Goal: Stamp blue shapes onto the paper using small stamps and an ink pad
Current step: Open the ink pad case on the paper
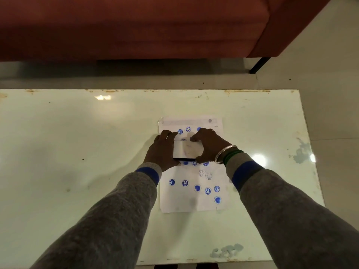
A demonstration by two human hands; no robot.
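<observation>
While your left hand [162, 150] and right hand [207, 145] each close a grip on opposite ends of the ink pad case [184, 150], it sits between them over the paper [191, 200] on the counter [77, 152]. Blue prints [185, 183] lie just nearer you; its contents are hidden.
</observation>
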